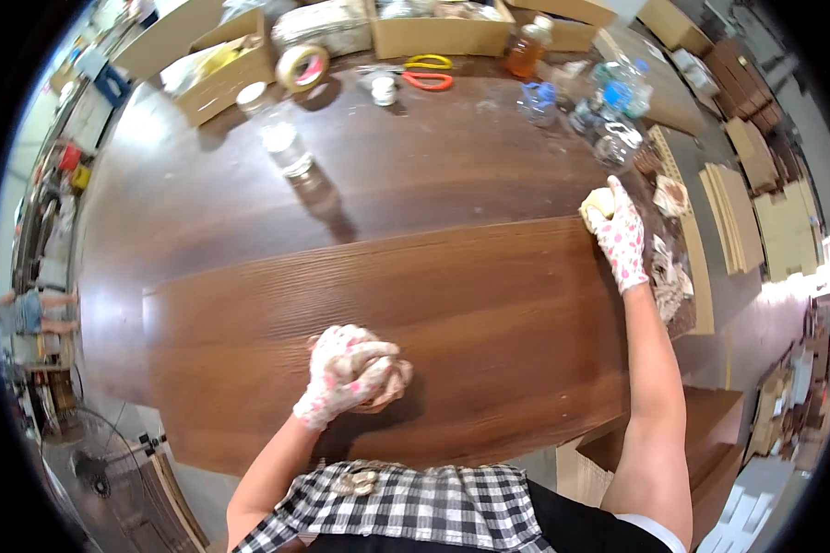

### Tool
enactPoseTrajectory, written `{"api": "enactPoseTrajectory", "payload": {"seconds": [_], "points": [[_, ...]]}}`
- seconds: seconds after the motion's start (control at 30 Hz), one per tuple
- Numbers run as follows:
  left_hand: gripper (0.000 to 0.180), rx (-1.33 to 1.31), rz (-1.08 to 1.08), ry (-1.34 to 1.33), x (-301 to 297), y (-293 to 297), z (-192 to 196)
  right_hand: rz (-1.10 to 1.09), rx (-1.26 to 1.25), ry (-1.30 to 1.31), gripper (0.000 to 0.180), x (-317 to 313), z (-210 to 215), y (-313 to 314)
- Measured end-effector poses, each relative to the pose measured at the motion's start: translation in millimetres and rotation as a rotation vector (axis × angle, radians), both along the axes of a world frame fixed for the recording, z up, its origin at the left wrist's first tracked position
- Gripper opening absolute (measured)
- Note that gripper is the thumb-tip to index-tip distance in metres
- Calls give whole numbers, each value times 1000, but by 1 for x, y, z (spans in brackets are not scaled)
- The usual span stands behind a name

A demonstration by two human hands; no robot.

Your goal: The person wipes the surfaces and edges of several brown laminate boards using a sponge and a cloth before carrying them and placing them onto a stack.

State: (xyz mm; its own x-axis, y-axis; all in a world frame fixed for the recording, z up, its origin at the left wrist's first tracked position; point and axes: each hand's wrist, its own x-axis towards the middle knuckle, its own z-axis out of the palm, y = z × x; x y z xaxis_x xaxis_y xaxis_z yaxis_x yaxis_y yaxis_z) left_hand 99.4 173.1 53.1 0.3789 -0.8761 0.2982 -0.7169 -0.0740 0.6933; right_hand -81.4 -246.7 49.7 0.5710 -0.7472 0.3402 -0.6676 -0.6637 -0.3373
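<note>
A long brown wood-grain board [489, 313] lies across the near half of a dark brown table [415, 157]. My left hand [337, 369], in a white glove with pink spots, is closed around a crumpled tan rag [389, 387] above the board's near middle. At the board's far right corner my right hand [622, 235], gloved the same way, holds a pale yellow cloth or sponge [599, 205]. Its fingers partly cover that piece, so its exact kind is unclear.
A clear bottle [287, 149] stands at the far left, near a tape roll [302, 69]. Scissors with red and yellow handles [427, 81] lie at the back beside open cardboard boxes [443, 35]. Several plastic bottles [616, 97], an amber bottle [527, 48] and used rags [669, 276] line the right side.
</note>
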Motion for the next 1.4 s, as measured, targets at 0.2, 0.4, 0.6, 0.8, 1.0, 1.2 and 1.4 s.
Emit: {"api": "enactPoseTrajectory", "payload": {"seconds": [0.2,0.4,0.6,0.8,1.0,1.2,1.4], "points": [[19,125,-158,90,24,47,7,239,-14,-126,51,120,13,166],[18,76,113,68,74,183,1,637,68,-204,45,254,18,336],[17,54,140,70,93,243,9,754,179,-110,47,383,21,493],[24,3,145,66,94,250,3,944,-8,4,40,405,21,507],[19,-1,68,215,89,239,-6,822,120,-61,61,394,16,485],[20,-13,69,257,87,240,-10,906,97,-72,55,416,14,512],[22,-24,80,250,89,234,-5,843,37,-117,54,399,22,487]]}}
